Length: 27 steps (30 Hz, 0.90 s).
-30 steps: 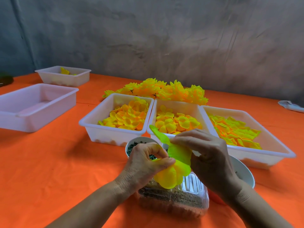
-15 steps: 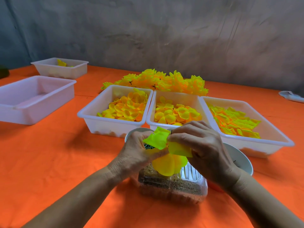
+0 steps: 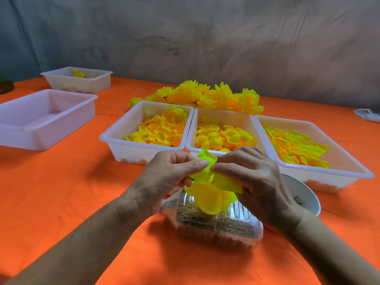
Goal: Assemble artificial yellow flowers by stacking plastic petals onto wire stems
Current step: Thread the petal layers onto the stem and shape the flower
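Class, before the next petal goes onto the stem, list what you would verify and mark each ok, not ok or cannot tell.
1. Left hand pinches the half-built flower: ok.
2. Right hand holds it too: ok.
3. Wire stem tip pokes above the petals: ok.
4. Petal layers seated fully: cannot tell.
5. Middle tray holds petals: ok.
6. A hand free to pick one: not ok.

tablecloth (image 3: pixel 61 202): plain bright orange all over
wall (image 3: pixel 205 38): mottled grey, streaked darker
trays at 12 o'clock (image 3: pixel 127 151): white, translucent
loose petals (image 3: pixel 160 132): yellow shading to orange
petals in tray at 2 o'clock (image 3: pixel 296 147): greener yellow over orange
finished flowers (image 3: pixel 205 95): yellow and orange, black centres
held petals (image 3: pixel 207 194): neon yellow-green
wire stem (image 3: pixel 218 159): black
clear box at 6 o'clock (image 3: pixel 213 227): speckled brown filling
bowl at 3 o'clock (image 3: pixel 304 194): white
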Tool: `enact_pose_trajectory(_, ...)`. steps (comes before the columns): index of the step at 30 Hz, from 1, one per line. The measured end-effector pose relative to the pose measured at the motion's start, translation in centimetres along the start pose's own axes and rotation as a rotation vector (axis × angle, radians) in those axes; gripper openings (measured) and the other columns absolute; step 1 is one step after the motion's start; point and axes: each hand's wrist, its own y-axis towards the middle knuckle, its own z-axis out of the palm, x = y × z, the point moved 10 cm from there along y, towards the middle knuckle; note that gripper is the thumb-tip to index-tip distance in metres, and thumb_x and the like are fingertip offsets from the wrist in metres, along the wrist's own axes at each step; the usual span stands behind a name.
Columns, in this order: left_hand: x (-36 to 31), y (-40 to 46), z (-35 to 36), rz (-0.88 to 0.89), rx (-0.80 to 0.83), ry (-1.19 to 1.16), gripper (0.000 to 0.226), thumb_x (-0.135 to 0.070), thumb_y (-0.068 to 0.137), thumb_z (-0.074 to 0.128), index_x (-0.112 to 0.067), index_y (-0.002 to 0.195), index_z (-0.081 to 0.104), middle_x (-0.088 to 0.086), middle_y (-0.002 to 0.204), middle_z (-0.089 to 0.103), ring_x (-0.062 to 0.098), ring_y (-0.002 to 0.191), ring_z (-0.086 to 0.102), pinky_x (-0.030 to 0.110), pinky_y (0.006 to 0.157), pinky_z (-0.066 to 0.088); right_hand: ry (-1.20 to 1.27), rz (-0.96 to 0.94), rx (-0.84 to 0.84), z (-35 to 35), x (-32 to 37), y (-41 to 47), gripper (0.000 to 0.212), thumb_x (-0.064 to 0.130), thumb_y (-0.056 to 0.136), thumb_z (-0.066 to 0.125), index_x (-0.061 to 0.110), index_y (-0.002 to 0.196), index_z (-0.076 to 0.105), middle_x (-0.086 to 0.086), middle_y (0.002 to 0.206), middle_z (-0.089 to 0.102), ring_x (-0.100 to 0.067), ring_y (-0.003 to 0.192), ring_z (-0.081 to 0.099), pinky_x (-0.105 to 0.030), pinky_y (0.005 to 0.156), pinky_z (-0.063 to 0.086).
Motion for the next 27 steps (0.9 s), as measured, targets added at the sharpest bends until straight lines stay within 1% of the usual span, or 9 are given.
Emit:
enact_pose_trajectory(3,0.3,0.1,0.3,-0.039,0.002,-0.008,0.017,-0.022,0.064,0.072,-0.012,0.077,0.069,-0.005,0.065,0.068,0.004,0.054,0.055,0.013,0.049,0.043,0.003,0.014,-0.012,0.0,0.0,-0.3,0.019,0.002,0.078,0.07,0.005,0.096,0.072,-0.007,0.09,0.07,-0.028,0.077,0.064,-0.04,0.065,0.048)
enact_pose_trajectory(6,0.6,0.3,0.3,-0.093,0.009,-0.01,0.027,-0.029,0.053,0.072,-0.015,0.077,0.069,-0.001,0.065,0.069,0.009,0.053,0.053,0.017,0.051,0.042,0.004,0.063,-0.022,0.0,-0.5,-0.6,0.02,-0.002,0.077,0.069,0.003,0.096,0.07,-0.007,0.088,0.07,-0.029,0.078,0.065,-0.041,0.065,0.049)
enact_pose_trajectory(9,0.6,0.2,0.2,-0.114,0.011,-0.009,0.024,-0.03,0.049,0.073,-0.016,0.068,0.069,0.001,0.066,0.069,0.012,0.055,0.053,0.022,0.054,0.039,-0.002,0.059,-0.009,0.0,-0.4,-0.8,0.02,-0.007,0.076,0.063,0.003,0.091,0.071,-0.007,0.091,0.07,-0.029,0.079,0.064,-0.041,0.065,0.049)
enact_pose_trajectory(11,0.7,0.2,0.3,-0.12,0.019,-0.003,0.023,-0.031,0.048,0.074,-0.017,0.065,0.069,0.002,0.066,0.069,0.012,0.053,0.054,0.021,0.052,0.039,0.002,0.049,-0.005,-0.1,-0.2,-0.9,0.021,-0.002,0.084,0.052,0.003,0.088,0.071,-0.007,0.092,0.07,-0.029,0.078,0.064,-0.04,0.065,0.048)
enact_pose_trajectory(15,1.0,0.3,0.2,-0.143,0.012,0.011,0.031,-0.03,0.051,0.073,-0.015,0.078,0.067,0.003,0.067,0.071,0.012,0.049,0.058,0.016,0.043,0.041,0.026,0.073,-0.011,-0.3,-0.4,-0.7,0.031,0.008,0.09,0.042,0.003,0.085,0.072,-0.008,0.092,0.07,-0.029,0.078,0.064,-0.04,0.064,0.048)
enact_pose_trajectory(18,1.2,0.4,0.0,-0.151,-0.007,0.012,0.023,-0.027,0.058,0.074,-0.014,0.074,0.064,0.002,0.066,0.07,0.011,0.048,0.058,0.016,0.041,0.04,0.039,0.111,-0.025,-0.3,-0.8,-0.7,0.027,0.003,0.087,0.046,0.003,0.085,0.072,-0.009,0.092,0.07,-0.029,0.079,0.065,-0.041,0.064,0.049)
enact_pose_trajectory(20,1.3,0.5,0.0,-0.155,-0.004,0.033,0.012,-0.021,0.068,0.074,-0.016,0.072,0.064,0.001,0.066,0.069,0.01,0.05,0.058,0.017,0.043,0.04,0.048,0.138,-0.034,-0.2,-1.1,-0.9,0.017,-0.002,0.084,0.056,0.003,0.087,0.072,-0.009,0.093,0.07,-0.029,0.081,0.065,-0.042,0.065,0.05)
enact_pose_trajectory(24,1.5,0.6,-0.1,-0.162,0.005,0.047,0.014,-0.013,0.077,0.071,-0.017,0.066,0.063,0.0,0.064,0.069,0.009,0.049,0.059,0.017,0.043,0.04,0.092,0.313,-0.057,-0.3,-2.9,-1.8,0.03,-0.011,0.071,0.062,0.005,0.095,0.071,-0.008,0.098,0.069,-0.029,0.091,0.065,-0.039,0.077,0.052)
enact_pose_trajectory(27,1.6,0.7,-0.2,-0.166,0.0,0.055,0.012,-0.013,0.077,0.071,-0.016,0.069,0.063,0.001,0.066,0.068,0.01,0.051,0.058,0.017,0.043,0.04,0.21,0.569,-0.089,-0.2,-5.1,-3.4,0.031,-0.01,0.083,0.059,0.015,0.099,0.069,-0.002,0.098,0.069,-0.018,0.09,0.064,-0.025,0.079,0.047)
